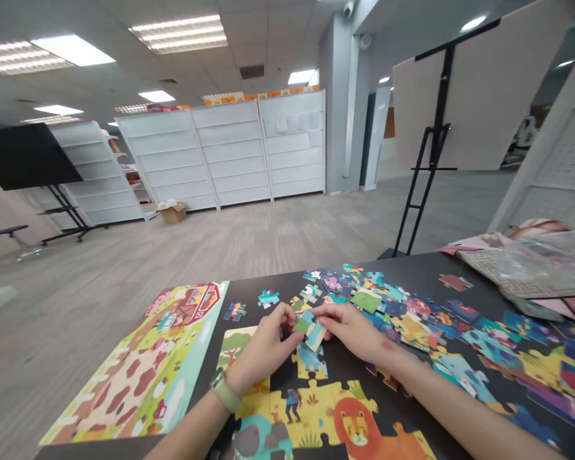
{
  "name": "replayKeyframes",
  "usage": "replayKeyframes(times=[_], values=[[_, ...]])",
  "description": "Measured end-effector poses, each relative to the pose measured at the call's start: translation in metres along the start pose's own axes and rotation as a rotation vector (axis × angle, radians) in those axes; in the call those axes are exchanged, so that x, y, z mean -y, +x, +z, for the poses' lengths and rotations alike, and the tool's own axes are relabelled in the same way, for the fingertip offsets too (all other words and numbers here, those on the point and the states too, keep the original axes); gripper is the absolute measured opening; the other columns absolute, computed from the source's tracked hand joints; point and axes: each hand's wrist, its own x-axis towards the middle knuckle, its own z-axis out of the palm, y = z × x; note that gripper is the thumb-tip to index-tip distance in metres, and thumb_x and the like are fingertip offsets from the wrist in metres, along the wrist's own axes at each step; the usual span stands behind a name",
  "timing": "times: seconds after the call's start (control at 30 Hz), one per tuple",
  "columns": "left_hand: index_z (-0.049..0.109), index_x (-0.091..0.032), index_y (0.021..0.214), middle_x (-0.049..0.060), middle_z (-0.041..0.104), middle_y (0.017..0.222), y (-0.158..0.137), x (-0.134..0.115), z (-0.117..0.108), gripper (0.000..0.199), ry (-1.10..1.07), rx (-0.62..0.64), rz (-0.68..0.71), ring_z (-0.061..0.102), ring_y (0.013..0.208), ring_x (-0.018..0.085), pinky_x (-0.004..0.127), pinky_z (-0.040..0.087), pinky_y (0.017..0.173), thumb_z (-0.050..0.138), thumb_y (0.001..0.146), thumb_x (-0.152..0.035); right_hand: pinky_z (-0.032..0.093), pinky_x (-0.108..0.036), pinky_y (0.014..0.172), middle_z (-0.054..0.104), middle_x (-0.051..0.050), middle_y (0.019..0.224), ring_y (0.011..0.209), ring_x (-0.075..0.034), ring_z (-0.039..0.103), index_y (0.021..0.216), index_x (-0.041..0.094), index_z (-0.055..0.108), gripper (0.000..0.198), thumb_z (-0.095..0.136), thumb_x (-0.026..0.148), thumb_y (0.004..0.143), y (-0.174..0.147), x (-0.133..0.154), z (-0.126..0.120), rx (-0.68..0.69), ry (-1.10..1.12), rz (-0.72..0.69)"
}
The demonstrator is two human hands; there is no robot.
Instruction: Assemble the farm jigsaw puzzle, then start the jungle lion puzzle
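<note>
My left hand [268,342], with a watch on its wrist, pinches the left side of a small green, blue and white jigsaw piece [315,333]. From the other side, the fingers of my right hand [351,329] close on the same piece; whether it is one piece or two together I cannot tell. Just below lies a loose blue and yellow piece [310,364]. Nearer to me is a joined puzzle section [314,409] with a lion and part of a grey-blue animal. A piece with a green tree [234,345] lies beside my left hand, partly covered by it.
A finished farm puzzle [138,370] with a cow lies at the table's left. Many loose pieces [412,313] spread across the right side. Bags and plastic wrap [551,262] rest at the far right edge. Beyond stand an easel board [479,96] and white shelves [230,153].
</note>
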Motion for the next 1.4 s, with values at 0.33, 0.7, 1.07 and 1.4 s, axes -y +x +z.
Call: replayKeyframes(times=[0.33, 0.7, 1.07, 1.4], values=[[0.047, -0.023, 0.105, 0.000, 0.062, 0.084, 0.004, 0.006, -0.002, 0.020, -0.211, -0.059, 0.001, 0.059, 0.076, 0.016, 0.026, 0.044, 0.067, 0.058, 0.095, -0.036, 0.055, -0.032, 0.067, 0.057, 0.001, 0.090, 0.066, -0.012, 0.058, 0.126, 0.023, 0.061, 0.049, 0.067, 0.035, 0.079, -0.007, 0.006, 0.010, 0.067, 0.139, 0.034], [0.052, -0.023, 0.112, 0.004, 0.067, 0.101, 0.001, -0.003, 0.002, 0.023, -0.095, -0.088, 0.025, 0.065, 0.089, 0.019, 0.028, 0.050, 0.071, 0.061, 0.093, -0.033, 0.047, -0.027, 0.058, 0.052, 0.005, 0.077, 0.063, -0.013, 0.059, 0.110, 0.020, 0.057, 0.033, 0.061, 0.038, 0.082, -0.004, 0.012, 0.009, -0.033, 0.085, -0.023], [0.057, -0.024, 0.125, 0.007, 0.062, 0.122, -0.002, 0.007, -0.007, 0.046, 0.220, 0.041, 0.118, 0.058, 0.114, 0.027, 0.041, 0.046, 0.099, 0.070, 0.081, -0.015, 0.043, -0.024, 0.050, 0.065, 0.005, 0.074, 0.046, -0.011, 0.060, 0.102, 0.023, 0.056, 0.020, 0.061, 0.034, 0.086, -0.002, -0.008, 0.010, -0.106, -0.269, 0.022], [0.060, -0.024, 0.122, 0.011, 0.052, 0.140, -0.003, 0.005, -0.009, 0.043, 0.288, 0.125, 0.135, 0.051, 0.132, 0.028, 0.044, 0.041, 0.113, 0.072, 0.081, -0.020, 0.041, -0.027, 0.062, 0.069, 0.001, 0.078, 0.064, -0.016, 0.060, 0.097, 0.020, 0.066, 0.017, 0.064, 0.028, 0.081, 0.004, -0.004, 0.009, -0.201, -0.525, 0.011]])
